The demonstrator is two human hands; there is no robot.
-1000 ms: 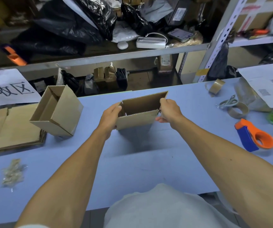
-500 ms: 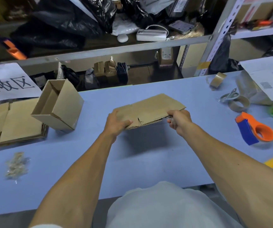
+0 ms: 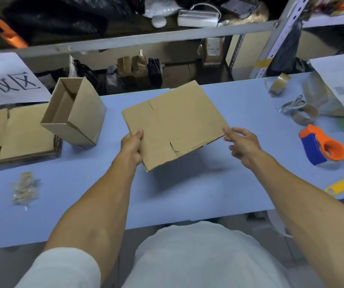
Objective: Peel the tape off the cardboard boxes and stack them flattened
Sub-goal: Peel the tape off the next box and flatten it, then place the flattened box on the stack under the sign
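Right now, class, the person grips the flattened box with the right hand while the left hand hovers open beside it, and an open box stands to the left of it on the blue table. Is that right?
Not quite: the hands are swapped. In the head view the left hand grips the flattened box, while the right hand is open at its right corner. The open box does stand to the left of it on the blue table.

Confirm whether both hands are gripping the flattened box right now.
No. Only the left hand grips the flattened box; the right hand is open beside its right edge.

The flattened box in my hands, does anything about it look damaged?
Yes. The flattened box, gripped by the left hand, has a ragged tear with a dark scuff at the flap slit on its near edge.
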